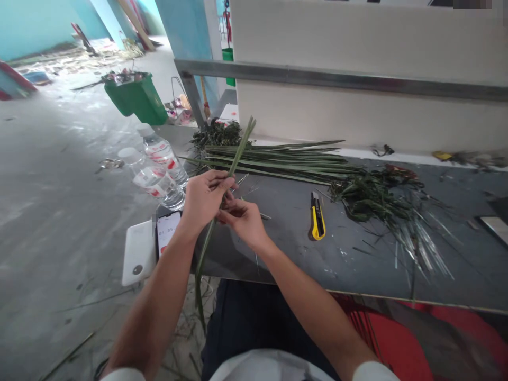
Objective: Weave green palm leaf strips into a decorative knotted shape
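Observation:
My left hand (208, 196) is closed around a bundle of long green leaf strips (242, 145), which slants up to the right and trails down past the table edge. Just below it, my right hand (246, 219) pinches with thumb and fingers at the same strips; what exactly sits between those fingertips is hidden. Behind both hands a pile of long flat leaf strips (286, 161) lies across the grey table (286, 248). A yellow utility knife (318, 217) rests to the right of my right hand.
Two water bottles (161, 174) stand left of my hands, near a phone (169, 230) and a white device (138, 251). Dark green woven leaf pieces (369, 198) and clear thin strands (423, 243) lie at right. A metal rail (337, 79) runs behind; a green bin (137, 98) is on the floor.

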Demonstrator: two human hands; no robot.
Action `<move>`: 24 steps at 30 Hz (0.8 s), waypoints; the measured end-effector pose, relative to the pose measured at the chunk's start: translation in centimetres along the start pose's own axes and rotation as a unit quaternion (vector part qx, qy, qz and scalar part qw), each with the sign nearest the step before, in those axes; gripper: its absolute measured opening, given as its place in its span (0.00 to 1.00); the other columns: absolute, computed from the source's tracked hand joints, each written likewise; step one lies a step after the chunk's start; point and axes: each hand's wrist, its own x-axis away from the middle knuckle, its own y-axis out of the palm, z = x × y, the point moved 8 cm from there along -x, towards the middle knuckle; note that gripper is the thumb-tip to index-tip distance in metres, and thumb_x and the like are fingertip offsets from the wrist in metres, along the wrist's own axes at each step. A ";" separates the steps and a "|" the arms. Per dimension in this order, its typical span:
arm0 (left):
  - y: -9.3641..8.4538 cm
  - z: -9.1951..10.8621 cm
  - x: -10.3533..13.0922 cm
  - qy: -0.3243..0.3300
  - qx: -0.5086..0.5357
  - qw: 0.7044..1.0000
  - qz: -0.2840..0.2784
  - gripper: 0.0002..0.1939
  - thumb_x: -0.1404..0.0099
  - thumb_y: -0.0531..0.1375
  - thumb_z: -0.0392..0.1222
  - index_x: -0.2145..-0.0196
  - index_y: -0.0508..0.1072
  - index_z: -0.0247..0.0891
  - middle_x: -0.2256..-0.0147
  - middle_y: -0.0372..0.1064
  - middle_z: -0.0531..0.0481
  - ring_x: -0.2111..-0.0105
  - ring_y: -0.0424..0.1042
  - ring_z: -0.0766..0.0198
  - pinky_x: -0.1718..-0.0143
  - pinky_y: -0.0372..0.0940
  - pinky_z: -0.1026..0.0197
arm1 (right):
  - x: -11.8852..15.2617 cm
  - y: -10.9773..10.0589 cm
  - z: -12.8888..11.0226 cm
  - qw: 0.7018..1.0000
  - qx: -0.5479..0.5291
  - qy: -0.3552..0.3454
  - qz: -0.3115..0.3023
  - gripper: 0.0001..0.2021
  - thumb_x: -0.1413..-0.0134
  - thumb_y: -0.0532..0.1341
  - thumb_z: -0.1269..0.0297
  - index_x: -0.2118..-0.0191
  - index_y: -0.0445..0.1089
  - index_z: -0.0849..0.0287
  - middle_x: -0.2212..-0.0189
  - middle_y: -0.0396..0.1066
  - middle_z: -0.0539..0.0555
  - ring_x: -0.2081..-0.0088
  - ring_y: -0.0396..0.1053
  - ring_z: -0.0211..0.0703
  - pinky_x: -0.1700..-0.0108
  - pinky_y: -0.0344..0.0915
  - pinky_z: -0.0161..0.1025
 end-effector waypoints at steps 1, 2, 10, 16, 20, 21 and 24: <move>-0.3 0.2 -0.1 0.002 0.002 1.000 0.009 0.07 0.39 0.65 0.39 0.64 0.77 0.33 0.70 0.79 0.45 0.80 0.72 0.67 0.79 0.67 0.66 | -0.4 -0.9 -0.5 0.999 0.045 -0.014 -0.006 0.14 0.55 0.73 0.53 0.69 0.75 0.56 0.70 0.77 0.52 0.68 0.75 0.43 0.60 0.73 0.44; -0.7 0.3 -0.2 0.002 0.002 1.000 0.017 0.07 0.39 0.65 0.39 0.64 0.77 0.33 0.70 0.79 0.45 0.81 0.71 0.68 0.80 0.65 0.67 | -0.7 -2.1 -0.8 0.994 0.112 -0.018 -0.011 0.12 0.53 0.72 0.56 0.64 0.76 0.57 0.67 0.79 0.54 0.65 0.76 0.44 0.58 0.73 0.44; -0.4 -4.0 -0.6 -0.035 0.000 0.999 -0.006 0.12 0.39 0.65 0.41 0.58 0.74 0.35 0.67 0.78 0.47 0.83 0.66 0.71 0.85 0.57 0.68 | -2.6 -8.1 1.5 0.865 0.499 0.048 -0.038 0.23 0.55 0.75 0.65 0.50 0.75 0.61 0.55 0.79 0.60 0.57 0.76 0.51 0.53 0.70 0.45; 1.2 -7.1 -1.5 -0.038 -0.029 0.999 0.008 0.12 0.40 0.67 0.44 0.61 0.77 0.34 0.76 0.71 0.52 0.83 0.65 0.71 0.81 0.60 0.67 | -3.5 -8.0 2.7 0.856 0.513 0.056 -0.031 0.15 0.50 0.70 0.71 0.55 0.77 0.58 0.63 0.81 0.57 0.60 0.78 0.49 0.55 0.70 0.42; 3.3 -9.2 -2.7 -0.041 -0.062 0.997 0.006 0.15 0.40 0.67 0.46 0.58 0.79 0.34 0.68 0.77 0.47 0.83 0.66 0.70 0.80 0.61 0.65 | -3.2 -12.1 1.4 0.893 0.443 0.083 0.001 0.16 0.52 0.70 0.70 0.55 0.78 0.61 0.62 0.80 0.59 0.61 0.77 0.48 0.56 0.70 0.42; 4.1 -9.8 -3.0 -0.040 -0.077 0.996 0.001 0.15 0.39 0.66 0.45 0.57 0.79 0.34 0.67 0.78 0.46 0.83 0.67 0.70 0.80 0.62 0.65 | -3.1 -13.3 1.2 0.906 0.413 0.089 0.004 0.16 0.53 0.70 0.70 0.55 0.78 0.62 0.63 0.80 0.58 0.62 0.77 0.47 0.57 0.70 0.42; 6.8 -11.2 -4.0 -0.030 -0.122 0.992 -0.022 0.12 0.35 0.63 0.43 0.58 0.80 0.34 0.68 0.79 0.46 0.83 0.68 0.69 0.78 0.64 0.64 | -2.6 -16.8 0.6 0.941 0.321 0.102 0.025 0.16 0.55 0.69 0.71 0.56 0.77 0.64 0.65 0.79 0.56 0.66 0.75 0.43 0.60 0.70 0.40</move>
